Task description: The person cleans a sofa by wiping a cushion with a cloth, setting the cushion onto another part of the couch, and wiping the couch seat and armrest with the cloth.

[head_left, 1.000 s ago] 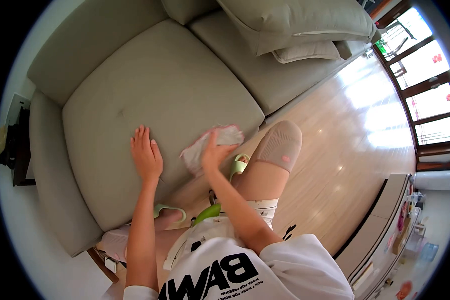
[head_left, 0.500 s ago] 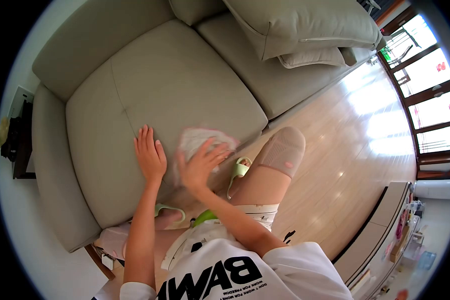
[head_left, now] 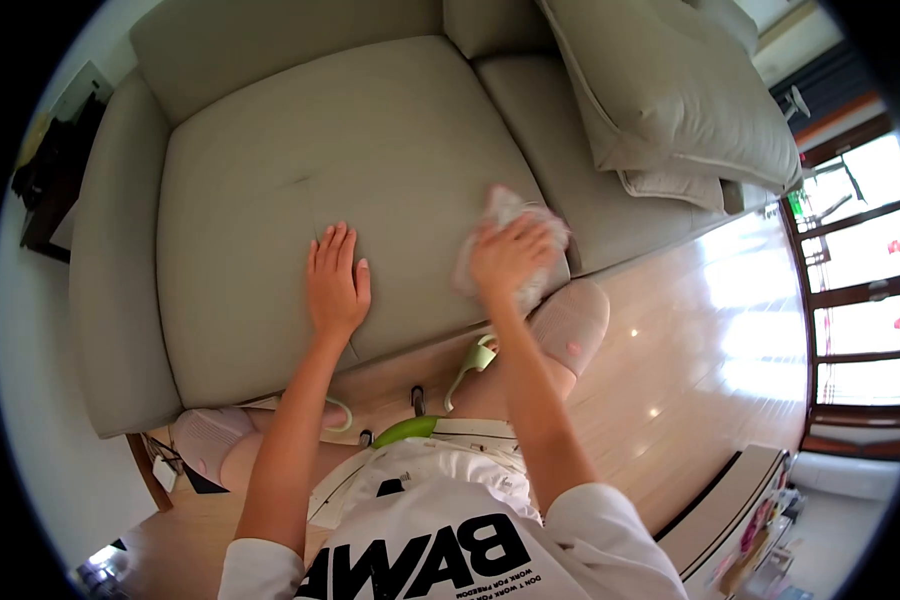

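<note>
My left hand point(head_left: 337, 283) lies flat on the grey-beige sofa seat point(head_left: 260, 250), fingers stretched out, with nothing in it. Beneath my right hand point(head_left: 510, 262) is a white cloth with a pinkish edge point(head_left: 507, 207), pressed on the seat near its front right corner. The fingers rest over the cloth, which is bunched and blurred by motion. A seam and a small crease show in the seat cover beyond my left hand.
Large cushions point(head_left: 670, 90) are stacked on the sofa's right section. The armrest point(head_left: 120, 270) rises at the left. Pale green slippers point(head_left: 470, 370) are on my feet below the seat's front edge. A low cabinet point(head_left: 720, 510) stands at the lower right, beside glossy flooring point(head_left: 670, 350).
The right hand and the cloth have moved right across the seat toward its right edge. My left hand stays flat on the seat. The camera view has turned.
</note>
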The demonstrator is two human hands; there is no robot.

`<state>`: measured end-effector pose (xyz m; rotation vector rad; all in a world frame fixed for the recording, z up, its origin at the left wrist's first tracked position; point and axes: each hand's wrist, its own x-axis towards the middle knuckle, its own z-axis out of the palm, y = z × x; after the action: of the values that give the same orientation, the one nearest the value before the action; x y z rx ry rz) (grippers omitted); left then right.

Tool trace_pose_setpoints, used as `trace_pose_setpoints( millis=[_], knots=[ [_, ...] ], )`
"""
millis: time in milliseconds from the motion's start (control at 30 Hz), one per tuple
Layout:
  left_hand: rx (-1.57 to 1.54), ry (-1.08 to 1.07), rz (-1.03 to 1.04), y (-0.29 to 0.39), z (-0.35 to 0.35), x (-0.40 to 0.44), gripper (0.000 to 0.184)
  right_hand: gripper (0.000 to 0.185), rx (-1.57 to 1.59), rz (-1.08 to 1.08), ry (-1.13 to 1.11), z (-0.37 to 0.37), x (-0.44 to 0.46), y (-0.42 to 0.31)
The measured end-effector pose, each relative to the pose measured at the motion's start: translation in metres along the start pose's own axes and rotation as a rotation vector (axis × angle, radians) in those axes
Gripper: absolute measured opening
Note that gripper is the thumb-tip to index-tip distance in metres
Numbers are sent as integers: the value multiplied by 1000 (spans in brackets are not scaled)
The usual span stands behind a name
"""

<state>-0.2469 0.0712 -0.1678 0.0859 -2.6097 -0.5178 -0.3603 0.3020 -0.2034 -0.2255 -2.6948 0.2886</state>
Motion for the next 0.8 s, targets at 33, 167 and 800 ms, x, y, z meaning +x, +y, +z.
trace_pose_setpoints(
  millis=[33, 167, 800],
  knots=[
    [-27, 9, -2, 1, -1, 0, 41, 72, 115, -126, 10, -3, -26, -24],
    [-318, 33, -37, -22, 1, -8, 39, 72, 196, -575, -257, -43, -128, -114],
    [297, 135, -358, -164, -109, -55, 47, 68, 224, -637, -71, 32, 21, -157]
  ],
)
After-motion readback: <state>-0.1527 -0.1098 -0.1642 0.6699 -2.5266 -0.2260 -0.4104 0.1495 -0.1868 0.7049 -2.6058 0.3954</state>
